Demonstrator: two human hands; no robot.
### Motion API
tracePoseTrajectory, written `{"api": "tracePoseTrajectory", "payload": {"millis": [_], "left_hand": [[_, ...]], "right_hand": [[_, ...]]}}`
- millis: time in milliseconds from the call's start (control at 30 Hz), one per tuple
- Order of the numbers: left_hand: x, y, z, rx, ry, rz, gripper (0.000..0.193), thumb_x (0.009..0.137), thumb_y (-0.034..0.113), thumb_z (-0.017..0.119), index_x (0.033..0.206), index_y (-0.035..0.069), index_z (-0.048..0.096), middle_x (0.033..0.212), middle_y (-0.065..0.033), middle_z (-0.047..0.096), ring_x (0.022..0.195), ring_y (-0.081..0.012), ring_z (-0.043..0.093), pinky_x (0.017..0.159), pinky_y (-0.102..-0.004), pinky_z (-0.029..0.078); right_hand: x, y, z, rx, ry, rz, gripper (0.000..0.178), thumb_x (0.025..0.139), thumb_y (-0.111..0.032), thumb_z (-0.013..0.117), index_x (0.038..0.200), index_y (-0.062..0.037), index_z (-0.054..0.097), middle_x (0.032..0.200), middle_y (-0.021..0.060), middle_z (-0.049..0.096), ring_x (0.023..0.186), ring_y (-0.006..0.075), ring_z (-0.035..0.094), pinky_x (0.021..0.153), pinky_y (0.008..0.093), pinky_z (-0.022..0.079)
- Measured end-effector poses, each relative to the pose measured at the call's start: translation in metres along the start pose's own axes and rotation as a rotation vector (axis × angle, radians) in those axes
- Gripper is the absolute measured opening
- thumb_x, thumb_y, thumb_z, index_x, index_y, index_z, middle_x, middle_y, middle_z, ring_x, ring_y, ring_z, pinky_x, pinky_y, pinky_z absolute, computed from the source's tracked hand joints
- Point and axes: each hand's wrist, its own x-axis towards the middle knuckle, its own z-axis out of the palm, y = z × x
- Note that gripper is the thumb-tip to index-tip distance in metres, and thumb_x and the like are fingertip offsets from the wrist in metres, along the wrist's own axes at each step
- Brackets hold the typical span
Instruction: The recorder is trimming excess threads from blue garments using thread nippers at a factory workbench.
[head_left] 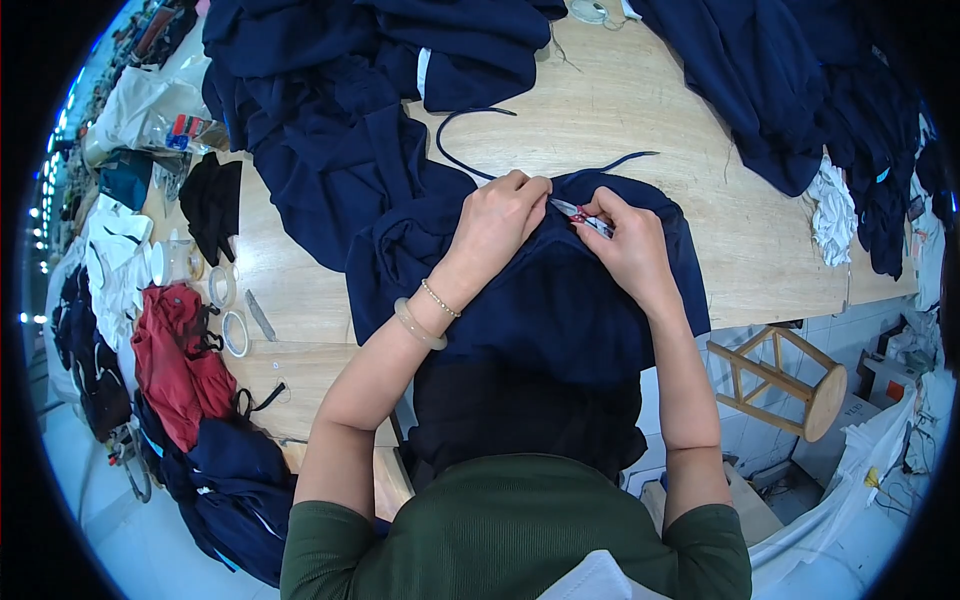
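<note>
A navy blue garment [545,300] lies bunched over the table's near edge and my lap. My left hand [497,225] is closed, pinching its cloth near the top edge. Close by on the right, my right hand [632,245] grips a small pair of thread snips [566,208] with reddish handles. Their pointed blades reach toward my left fingertips and touch or nearly touch the cloth; which, I cannot tell. A navy drawstring [453,157] curls out on the tabletop beyond my hands, with two loose ends.
More navy garments are heaped at the far left [310,110] and far right [765,100] of the wooden table [620,110]. On the left are a red garment [172,345], tape rolls [235,334] and a black cloth [212,205]. A wooden stool [825,402] lies tipped at the right.
</note>
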Motion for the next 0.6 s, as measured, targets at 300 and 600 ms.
{"api": "tracePoseTrajectory", "payload": {"millis": [300, 600], "left_hand": [[0.0, -0.001, 0.001, -0.013, 0.0, -0.006, 0.012, 0.086, 0.011, 0.067, 0.096, 0.007, 0.066, 0.082, -0.0091, 0.064, 0.074, -0.0266, 0.067, 0.065, -0.0355, 0.056], [0.008, -0.004, -0.033, -0.377, 0.496, -0.338, 0.009, 0.092, -0.001, 0.056, 0.101, -0.001, 0.059, 0.086, -0.0125, 0.063, 0.068, -0.021, 0.066, 0.062, -0.0304, 0.052]], "right_hand": [[0.003, -0.004, -0.002, -0.019, -0.034, 0.005, 0.018, 0.081, -0.009, 0.071, 0.088, 0.0011, 0.057, 0.079, 0.0161, 0.068, 0.067, 0.0283, 0.067, 0.061, 0.0314, 0.048], [0.001, -0.003, -0.003, 0.303, 0.089, 0.092, 0.018, 0.082, -0.009, 0.073, 0.088, 0.0002, 0.058, 0.077, 0.0109, 0.07, 0.069, 0.0155, 0.068, 0.063, 0.0274, 0.049]]}}
